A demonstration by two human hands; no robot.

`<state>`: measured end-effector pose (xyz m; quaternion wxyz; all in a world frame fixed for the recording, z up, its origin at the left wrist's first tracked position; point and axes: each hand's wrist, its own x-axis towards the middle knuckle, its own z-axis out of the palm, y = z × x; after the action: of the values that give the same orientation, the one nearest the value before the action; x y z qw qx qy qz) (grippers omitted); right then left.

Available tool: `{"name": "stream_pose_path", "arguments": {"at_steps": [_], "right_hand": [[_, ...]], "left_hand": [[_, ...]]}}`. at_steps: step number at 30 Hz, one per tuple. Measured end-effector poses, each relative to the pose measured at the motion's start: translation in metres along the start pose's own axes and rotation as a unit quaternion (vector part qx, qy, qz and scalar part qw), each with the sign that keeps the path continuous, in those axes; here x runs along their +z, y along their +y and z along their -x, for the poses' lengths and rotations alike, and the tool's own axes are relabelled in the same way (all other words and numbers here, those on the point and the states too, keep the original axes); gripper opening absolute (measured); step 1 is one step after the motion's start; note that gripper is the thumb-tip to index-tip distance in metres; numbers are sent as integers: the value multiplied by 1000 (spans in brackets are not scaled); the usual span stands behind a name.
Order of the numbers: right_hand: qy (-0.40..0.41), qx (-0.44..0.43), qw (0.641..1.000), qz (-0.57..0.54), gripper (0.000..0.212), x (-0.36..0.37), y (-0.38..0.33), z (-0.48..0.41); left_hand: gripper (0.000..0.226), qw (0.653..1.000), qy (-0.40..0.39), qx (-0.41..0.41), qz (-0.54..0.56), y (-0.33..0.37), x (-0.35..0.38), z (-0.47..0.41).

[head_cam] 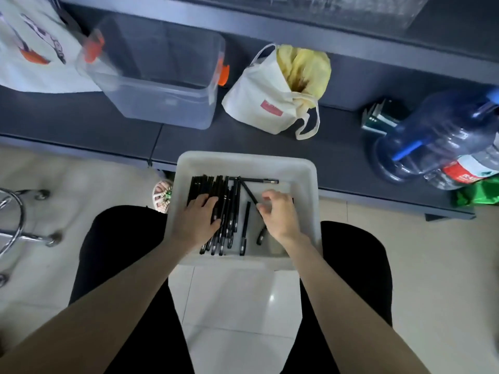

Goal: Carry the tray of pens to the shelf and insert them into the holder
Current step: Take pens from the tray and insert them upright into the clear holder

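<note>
**Both hands in the pen tray at the bench**

A long dark bench (337, 147) runs across the upper part of the view, above a pale tiled floor (232, 298). On it stands a clear plastic bin (162, 103) with orange latches. A printed cloth bag (32, 49) lies to its left and a white tote bag (259, 101) with yellow contents to its right. At the far right of the bench, a blue water jug (432, 136) lies on its side beside a bottle with a red label (464, 171).

The white tray (243, 160) sits at the person's knees, just in front of the bench edge. The left hand (197, 220) lies flat on a bundle of black pens (226, 195) packed along the tray's left side, its fingers straight and pressing down. The right hand (278, 214) is curled, its fingers (260, 209) pinching a slanted pen (247, 190) that crosses the tray floor diagonally. One loose pen (259, 180) lies along the far wall, touching the slanted one at its upper end. Another single pen (245, 228) lies between the bundle and the right hand.
</note>
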<state>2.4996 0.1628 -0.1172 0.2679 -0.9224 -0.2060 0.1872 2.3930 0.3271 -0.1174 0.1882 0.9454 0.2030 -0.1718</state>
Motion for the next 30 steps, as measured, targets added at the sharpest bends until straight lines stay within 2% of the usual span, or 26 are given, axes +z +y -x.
{"name": "stream_pose_path", "arguments": {"at_steps": [3,8,13,17,22,26,30], "right_hand": [[-45,42,998,3,33,31,10,1],[-61,95,993,25,60,58,18,-5],[-48,130,989,57,40,77,11,-11],[-36,144,988,37,25,86,9,-13],[-11,145,989,-33,22,68,12,-14],[-25,95,977,-190,23,26,3,-14],[16,62,937,-343,18,-37,-18,-19]], "left_hand": [[63,999,-28,-17,16,-4,15,-4],[65,997,-48,-47,30,1,27,-16],[62,996,-62,-53,37,9,31,-20],[57,995,-53,-48,76,12,32,-22],[53,992,9,-49,115,11,27,-21],[56,970,88,38,222,15,2,-29],[44,953,85,99,272,28,-41,-36]]}}
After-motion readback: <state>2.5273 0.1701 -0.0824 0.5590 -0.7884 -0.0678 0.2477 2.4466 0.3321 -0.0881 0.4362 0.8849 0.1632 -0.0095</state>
